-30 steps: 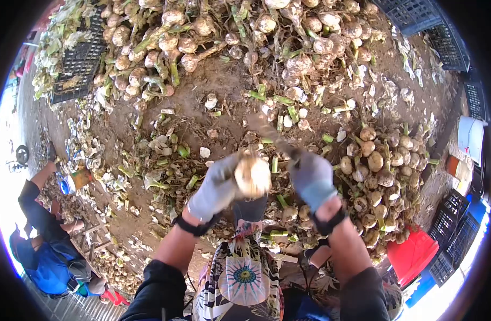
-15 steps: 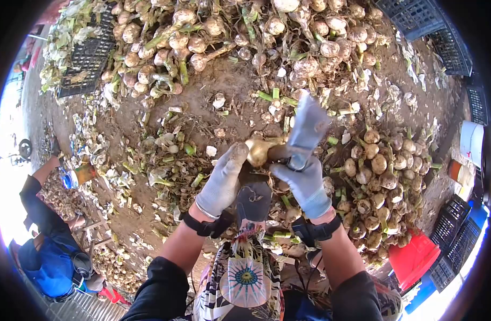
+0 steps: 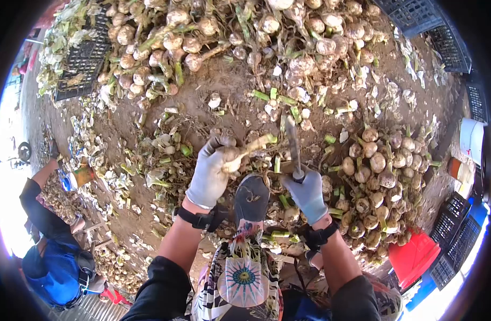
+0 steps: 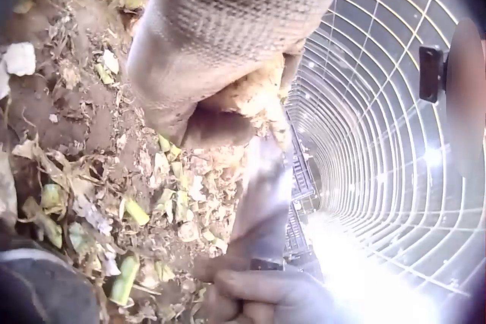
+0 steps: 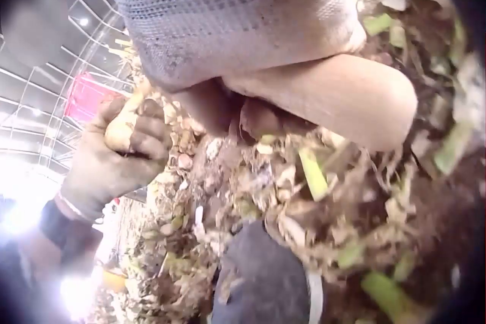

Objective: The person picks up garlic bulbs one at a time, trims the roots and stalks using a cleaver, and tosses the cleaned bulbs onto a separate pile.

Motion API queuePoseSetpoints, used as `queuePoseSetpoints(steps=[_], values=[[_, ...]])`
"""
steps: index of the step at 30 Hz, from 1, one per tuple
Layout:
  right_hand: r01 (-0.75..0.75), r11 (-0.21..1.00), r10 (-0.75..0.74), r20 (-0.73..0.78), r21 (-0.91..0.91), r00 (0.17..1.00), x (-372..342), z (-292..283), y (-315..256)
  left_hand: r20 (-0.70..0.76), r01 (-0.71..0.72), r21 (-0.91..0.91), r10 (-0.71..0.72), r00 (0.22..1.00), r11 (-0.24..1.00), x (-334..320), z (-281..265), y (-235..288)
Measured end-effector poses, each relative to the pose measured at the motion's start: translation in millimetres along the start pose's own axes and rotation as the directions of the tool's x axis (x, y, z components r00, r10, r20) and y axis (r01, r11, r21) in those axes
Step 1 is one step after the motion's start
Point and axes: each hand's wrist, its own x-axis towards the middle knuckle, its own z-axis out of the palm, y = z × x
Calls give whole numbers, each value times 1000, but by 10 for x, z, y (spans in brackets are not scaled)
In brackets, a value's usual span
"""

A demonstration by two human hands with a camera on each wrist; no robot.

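Observation:
My gloved left hand (image 3: 211, 174) grips a pale onion-like bulb (image 3: 232, 165), its stalk (image 3: 259, 143) pointing up and right. From the right wrist view, the bulb (image 5: 121, 128) lies within the curled fingers. My gloved right hand (image 3: 305, 193) holds a cleaver (image 3: 293, 144) by its wooden handle (image 5: 342, 100), whose rounded butt sticks out of the fist. The blade stands nearly edge-on in the head view, to the right of the stalk and apart from it. In the left wrist view the broad blade (image 4: 262, 195) shows beyond the bulb.
A large heap of stalked bulbs (image 3: 304, 45) spreads ahead, and a smaller pile (image 3: 379, 166) lies right. Cut green stalks and papery scraps (image 3: 165, 147) litter the ground. My shoe (image 3: 252, 198) stands between the hands. Dark crates (image 3: 411, 16) and a red container (image 3: 414, 257) lie right; another person (image 3: 52, 267) sits left.
The cleaver swings from edge-on to broadside beside the bulb, then back to edge-on and away. My left hand turns the bulb so its stalk points up right, and shifts left.

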Motion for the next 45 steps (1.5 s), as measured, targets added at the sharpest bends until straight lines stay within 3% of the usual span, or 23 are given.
queuePoseSetpoints(steps=[2,4,6,8,10,11,13,14,15,16,17,18,20,22,24,28,33,37,38,40,43,44,45], values=[[-11,961,34,-79,278,996,-46,38,-137,-40,32,44,-30,999,999,81,-74,-36],[19,974,-5,-62,226,998,-4,6,-415,-17,-17,82,19,1000,996,107,-35,-110],[10,999,-10,18,46,1000,118,133,-224,219,121,-163,-84,972,979,41,153,-36],[-325,942,336,198,-87,921,105,221,320,409,70,-254,42,911,965,135,228,8],[-257,966,251,211,1,945,-162,234,441,335,-191,293,86,938,937,122,443,97],[-273,962,266,218,2,939,-499,349,1188,422,-117,448,-94,902,887,293,380,-69],[140,912,-42,-254,384,966,-325,1213,1994,653,-342,634,-242,718,694,128,1177,-88],[234,966,-240,-47,-112,970,-398,797,1838,798,-584,456,-19,602,671,182,1350,-272],[-51,910,109,-117,412,987,-387,547,1134,849,-788,375,161,504,489,362,1552,-369],[-247,519,431,-1,819,903,-295,355,499,847,-829,439,148,510,347,524,1729,-409],[-307,711,470,-104,633,876,-273,214,420,865,-862,485,67,498,148,717,1849,-415],[-165,687,466,-254,708,848,-228,202,480,868,-867,495,-17,496,-58,902,1928,-416],[-269,590,597,-186,761,780,-216,-16,462,763,-732,502,-163,626,-461,1294,1790,-611],[-281,559,619,-167,780,767,-181,-105,551,813,-557,185,-193,550,-810,1596,1339,-697],[-166,626,512,-241,762,824,-211,-159,546,809,-495,283,-73,584,-821,1541,1000,-721],[-161,681,503,-298,714,811,-164,-176,598,668,-461,670,202,716,-581,906,205,-560],[-197,628,521,-219,753,825,-122,-213,582,230,12,825,354,906,-565,23,-1084,-286],[-199,598,546,-213,776,810,-115,-287,418,-159,400,739,436,886,-542,-409,-1397,111],[-192,601,544,-220,776,810,-110,-298,414,-153,394,743,436,887,-541,-338,-1322,153],[-174,682,504,-284,711,816,-111,-306,415,102,447,710,706,700,-545,-25,-1084,238],[-194,733,476,-287,652,831,-103,-270,442,0,-48,997,661,750,54,687,-124,490],[-193,741,470,-291,643,834,-105,-256,444,181,-109,983,709,682,-147,1078,14,481],[-185,758,450,-297,626,842,-115,-242,447,59,-122,990,557,828,76,1233,434,587]])
